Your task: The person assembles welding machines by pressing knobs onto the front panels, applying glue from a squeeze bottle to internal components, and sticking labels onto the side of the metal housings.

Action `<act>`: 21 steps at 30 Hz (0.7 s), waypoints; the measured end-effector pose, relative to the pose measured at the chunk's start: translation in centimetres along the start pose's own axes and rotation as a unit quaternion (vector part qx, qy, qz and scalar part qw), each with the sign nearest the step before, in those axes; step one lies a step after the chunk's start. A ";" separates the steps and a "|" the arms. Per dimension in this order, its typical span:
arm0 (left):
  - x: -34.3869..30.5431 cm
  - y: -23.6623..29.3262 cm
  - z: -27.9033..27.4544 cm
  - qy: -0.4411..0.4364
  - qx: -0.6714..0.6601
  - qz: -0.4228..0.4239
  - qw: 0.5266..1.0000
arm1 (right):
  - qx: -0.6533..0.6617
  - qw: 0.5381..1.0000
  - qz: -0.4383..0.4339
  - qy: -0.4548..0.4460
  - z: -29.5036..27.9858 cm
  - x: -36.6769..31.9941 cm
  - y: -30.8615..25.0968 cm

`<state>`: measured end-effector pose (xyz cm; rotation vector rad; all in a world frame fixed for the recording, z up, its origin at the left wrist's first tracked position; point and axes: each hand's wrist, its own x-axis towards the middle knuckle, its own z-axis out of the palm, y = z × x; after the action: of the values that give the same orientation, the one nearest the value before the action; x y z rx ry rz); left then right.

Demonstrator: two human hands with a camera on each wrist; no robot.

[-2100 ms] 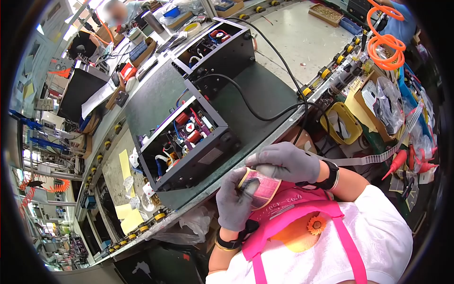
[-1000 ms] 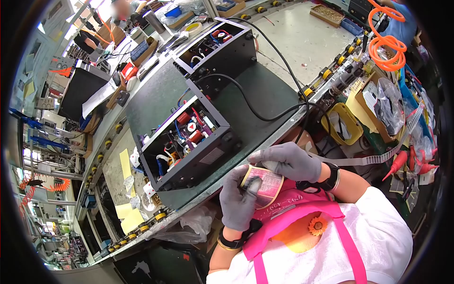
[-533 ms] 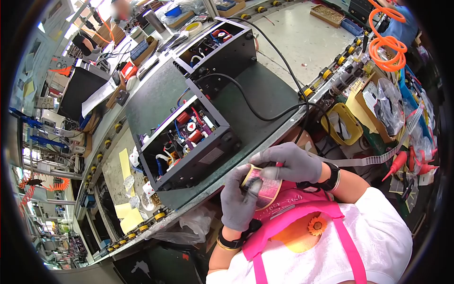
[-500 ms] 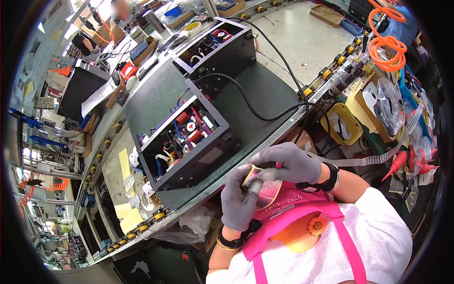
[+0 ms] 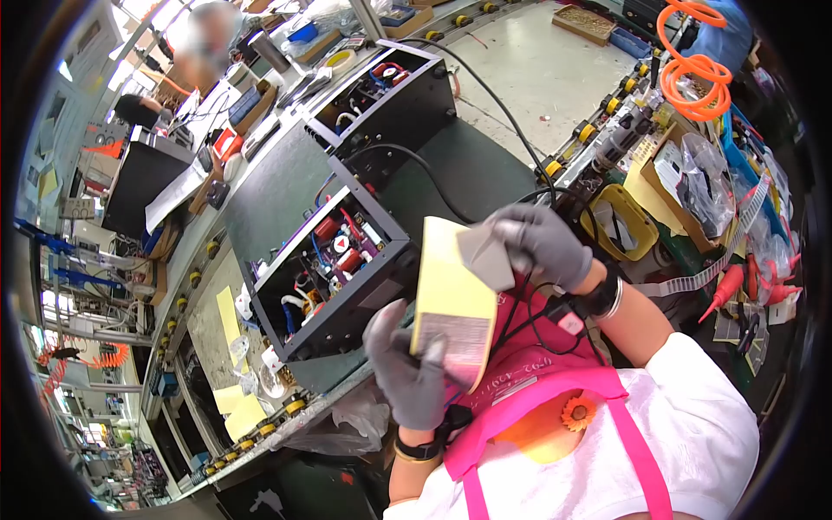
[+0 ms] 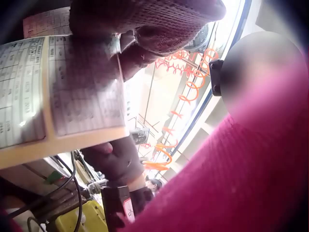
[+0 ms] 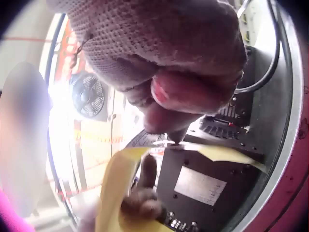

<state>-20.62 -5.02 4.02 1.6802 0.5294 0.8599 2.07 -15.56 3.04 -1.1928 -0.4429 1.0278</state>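
A yellow backing strip [image 5: 446, 273] with printed labels [image 5: 455, 338] on its lower part stands in front of the pink apron. My gloved left hand [image 5: 406, 373] grips its lower end, thumb over the labels. Up at the strip's top right, my gloved right hand [image 5: 546, 247] pinches a grey piece [image 5: 487, 257] that overlaps the strip's edge; whether it is stuck there I cannot tell. Printed labels [image 6: 87, 87] fill the left wrist view below the left hand [image 6: 145, 21]. In the right wrist view, the right hand's fingers [image 7: 183, 89] pinch above the curved yellow strip [image 7: 113, 183].
Two black-cased units, the nearer one [image 5: 334, 260] with exposed red parts and wires, stand on a dark green board [image 5: 282, 204]. A black cable [image 5: 494, 95] crosses behind. At right are a yellow bin [image 5: 640, 230], red-tipped bottles [image 5: 726, 290] and an orange coiled hose [image 5: 693, 78].
The right hand has moved up and now pinches a grey piece. More of the yellow strip shows, standing taller. The left hand has shifted down and left. The head view has shifted slightly.
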 end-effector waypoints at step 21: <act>5.0 0.6 3.2 -0.172 -0.115 -0.206 0.957 | -0.215 0.948 -0.142 -0.185 -0.4 1.0 -2.1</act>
<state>-15.06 -3.56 5.58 1.3961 0.4927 0.3035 3.76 -14.98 4.62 -1.2683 -1.1489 0.9282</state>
